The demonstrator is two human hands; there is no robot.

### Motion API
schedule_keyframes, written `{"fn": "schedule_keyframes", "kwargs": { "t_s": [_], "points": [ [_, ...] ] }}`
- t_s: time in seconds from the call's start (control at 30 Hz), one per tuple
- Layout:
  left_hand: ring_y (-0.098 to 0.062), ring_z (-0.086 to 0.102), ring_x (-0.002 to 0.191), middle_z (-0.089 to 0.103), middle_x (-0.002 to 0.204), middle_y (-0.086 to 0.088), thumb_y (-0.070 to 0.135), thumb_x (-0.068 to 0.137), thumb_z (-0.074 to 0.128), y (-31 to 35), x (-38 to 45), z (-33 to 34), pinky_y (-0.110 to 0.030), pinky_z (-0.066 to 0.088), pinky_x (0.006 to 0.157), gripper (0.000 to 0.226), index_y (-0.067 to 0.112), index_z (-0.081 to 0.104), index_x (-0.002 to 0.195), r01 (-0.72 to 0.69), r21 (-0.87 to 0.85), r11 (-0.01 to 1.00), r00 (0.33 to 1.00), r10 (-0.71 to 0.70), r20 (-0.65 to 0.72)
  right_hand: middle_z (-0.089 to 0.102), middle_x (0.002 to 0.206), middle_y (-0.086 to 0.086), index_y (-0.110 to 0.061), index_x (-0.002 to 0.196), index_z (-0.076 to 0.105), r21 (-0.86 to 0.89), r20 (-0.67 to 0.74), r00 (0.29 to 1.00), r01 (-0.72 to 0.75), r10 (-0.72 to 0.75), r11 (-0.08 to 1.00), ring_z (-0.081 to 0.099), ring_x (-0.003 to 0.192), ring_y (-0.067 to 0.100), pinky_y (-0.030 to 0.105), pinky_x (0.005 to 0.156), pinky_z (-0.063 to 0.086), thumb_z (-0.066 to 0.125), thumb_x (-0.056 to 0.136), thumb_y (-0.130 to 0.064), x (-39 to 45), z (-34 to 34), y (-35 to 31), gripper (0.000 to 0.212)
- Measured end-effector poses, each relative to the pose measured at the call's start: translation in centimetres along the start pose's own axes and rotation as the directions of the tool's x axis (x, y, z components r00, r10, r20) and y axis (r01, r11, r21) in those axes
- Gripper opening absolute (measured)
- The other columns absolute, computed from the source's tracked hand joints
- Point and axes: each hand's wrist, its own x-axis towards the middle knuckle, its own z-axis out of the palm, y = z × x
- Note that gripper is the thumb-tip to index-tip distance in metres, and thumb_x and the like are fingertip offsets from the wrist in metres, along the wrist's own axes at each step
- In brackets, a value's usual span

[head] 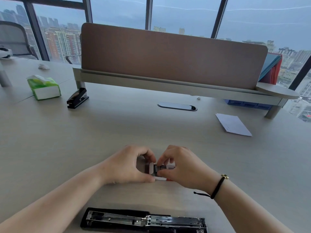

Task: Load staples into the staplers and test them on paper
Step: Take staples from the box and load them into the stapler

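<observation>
Down at the near middle of the desk (101, 132), in the head view, both hands meet over a small staple box (161, 178), white with a red end, which lies flat on the desktop. The left hand (127, 165) has its fingers curled and its thumb laid along the box's near edge, pinching something pale and rounded just above the box; what exactly that piece is I cannot tell. The right hand (181, 165) curls its fingers too, and its thumb and forefinger pinch a small dark strip (162, 167) that looks like staples, held just above the box and touching the left fingertips. A black cord bracelet (217, 187) sits on the right wrist.

Closer to the person, at the bottom edge of the view, a large black stapler (143, 221) lies swung open flat, its metal channel facing up, apart from both hands. A second, smaller black stapler (77, 98) stands closed far off on the left, near a green tissue pack (44, 87). A small stack of white paper (233, 124) lies well away on the right side of the desk. Between them, an oval cable port (177, 106) is set into the desktop, in front of a brown divider panel (168, 56) on its raised shelf. Behind that, windows show a grey city skyline.
</observation>
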Motion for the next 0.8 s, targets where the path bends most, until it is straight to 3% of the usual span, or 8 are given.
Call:
{"fn": "schedule_keyframes", "kwargs": {
  "t_s": [0.2, 0.33, 0.53, 0.67, 0.8],
  "points": [
    [0.004, 0.065, 0.091, 0.068, 0.096, 0.024, 0.036, 0.061, 0.092, 0.1, 0.1, -0.1, -0.015, 0.049, 0.081, 0.041, 0.033, 0.066, 0.092, -0.007, -0.019, 1.000, 1.000, 0.007, -0.005, 0.057, 0.083, -0.014, -0.027, 0.094, 0.074, 0.037, 0.043, 0.999, -0.032, 0.030, 0.999, 0.055, 0.083, 0.005, 0.019, 0.071, 0.045, 0.075, 0.077, -0.034, 0.5, -0.1, -0.1, 0.019],
    [0.002, 0.065, 0.089, 0.069, 0.093, 0.021, 0.039, 0.060, 0.091, 0.2, 0.0, -0.2, -0.020, 0.050, 0.081, 0.040, 0.032, 0.065, 0.090, -0.003, -0.002, 1.000, 1.000, 0.003, -0.006, 0.060, 0.094, -0.013, -0.028, 0.099, 0.071, 0.058, 0.086, 0.995, -0.050, 0.045, 0.997, 0.058, 0.093, 0.009, 0.026, 0.083, 0.050, 0.072, 0.080, -0.036, 0.6, -0.1, 0.1, 0.020],
    [0.002, 0.066, 0.089, 0.071, 0.091, 0.017, 0.042, 0.059, 0.089, 0.1, 0.0, -0.3, -0.024, 0.053, 0.084, 0.039, 0.031, 0.066, 0.089, 0.001, 0.031, 1.000, 1.000, -0.001, -0.007, 0.054, 0.093, -0.019, -0.036, 0.096, 0.062, 0.088, 0.051, 0.999, -0.023, 0.019, 0.996, 0.052, 0.091, -0.004, 0.014, 0.081, 0.043, 0.069, 0.086, -0.038, -0.4, -0.9, 0.7, 0.013],
    [0.002, 0.067, 0.090, 0.073, 0.092, 0.016, 0.039, 0.061, 0.090, 0.4, -0.1, -0.3, -0.021, 0.052, 0.084, 0.036, 0.029, 0.068, 0.087, -0.004, 0.034, 0.999, 1.000, 0.004, 0.006, 0.059, 0.087, -0.014, -0.028, 0.097, 0.068, 0.196, -0.037, 0.995, -0.083, 0.092, 0.977, 0.052, 0.065, -0.018, 0.006, 0.061, 0.040, 0.073, 0.085, -0.033, -1.5, -1.8, 1.7, 0.014],
    [0.001, 0.067, 0.089, 0.074, 0.090, 0.019, 0.037, 0.062, 0.089, 0.7, -0.2, -0.6, -0.019, 0.051, 0.084, 0.029, 0.027, 0.070, 0.082, -0.032, 0.054, 0.998, 0.999, 0.032, 0.011, 0.064, 0.078, -0.010, -0.030, 0.089, 0.068, 0.275, -0.100, 0.972, -0.178, 0.212, 0.945, 0.054, 0.058, -0.006, 0.010, 0.058, 0.041, 0.075, 0.083, -0.031, -2.5, -2.4, 4.2, 0.009]
  ]
}}
